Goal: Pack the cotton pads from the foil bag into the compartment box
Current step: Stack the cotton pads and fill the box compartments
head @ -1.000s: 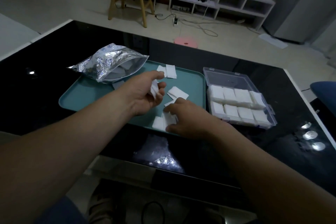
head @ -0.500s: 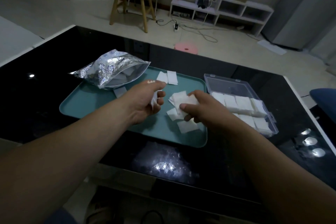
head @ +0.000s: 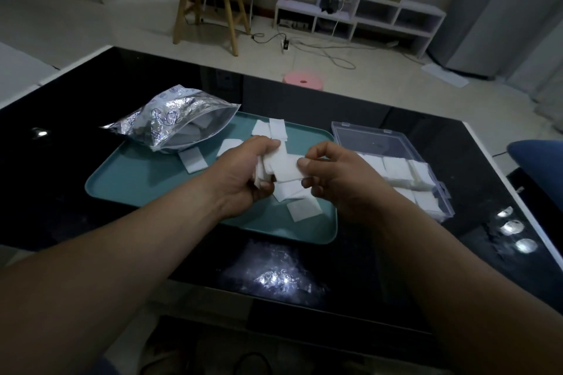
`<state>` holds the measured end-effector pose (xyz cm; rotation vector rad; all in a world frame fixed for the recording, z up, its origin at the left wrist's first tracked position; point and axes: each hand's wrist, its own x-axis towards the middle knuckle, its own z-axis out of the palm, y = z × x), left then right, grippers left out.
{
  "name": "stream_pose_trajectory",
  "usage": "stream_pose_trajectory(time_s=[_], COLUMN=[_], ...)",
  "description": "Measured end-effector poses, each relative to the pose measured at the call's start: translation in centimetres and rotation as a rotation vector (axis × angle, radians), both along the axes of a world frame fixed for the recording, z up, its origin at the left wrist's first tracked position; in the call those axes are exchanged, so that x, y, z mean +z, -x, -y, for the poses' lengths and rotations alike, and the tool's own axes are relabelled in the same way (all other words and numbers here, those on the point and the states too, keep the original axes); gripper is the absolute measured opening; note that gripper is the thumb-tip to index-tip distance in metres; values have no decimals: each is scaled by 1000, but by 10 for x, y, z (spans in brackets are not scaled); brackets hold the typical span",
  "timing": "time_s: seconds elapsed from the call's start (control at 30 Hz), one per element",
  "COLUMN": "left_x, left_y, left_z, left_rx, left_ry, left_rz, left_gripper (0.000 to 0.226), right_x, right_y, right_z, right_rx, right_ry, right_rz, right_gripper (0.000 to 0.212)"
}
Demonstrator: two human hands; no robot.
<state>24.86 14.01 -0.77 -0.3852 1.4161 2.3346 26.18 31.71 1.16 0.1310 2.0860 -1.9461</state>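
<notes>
While squaring up a small stack of cotton pads (head: 285, 166) above the tray (head: 137, 186), gripping from both ends: left hand (head: 243, 173) curled round one side, right hand (head: 335, 181) pinching the other between thumb and fingers. Gathering step, by the look of it. Just right of the grip, box (head: 362, 138), lid back, mostly filled. Beneath the grip, more loose pads (head: 304, 209); off to the left, foil bag (head: 170, 122). Next, most likely: let go with the left, carry rightward, lay flat into a compartment with room left.

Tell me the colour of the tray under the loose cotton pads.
Teal green; the tray shows clearly in the head view.
</notes>
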Motion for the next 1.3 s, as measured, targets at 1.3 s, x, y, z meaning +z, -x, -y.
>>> stream_pose_trajectory(time_s=[1.3], left_x=[-8], left_y=[-20], left_z=[-49], left_rx=[-421], left_ry=[-252], left_rz=[49], left_gripper=[70], right_x=[0], right_y=[-28], right_z=[-27], right_rx=[318], right_ry=[-655], right_rz=[-450], right_gripper=[49])
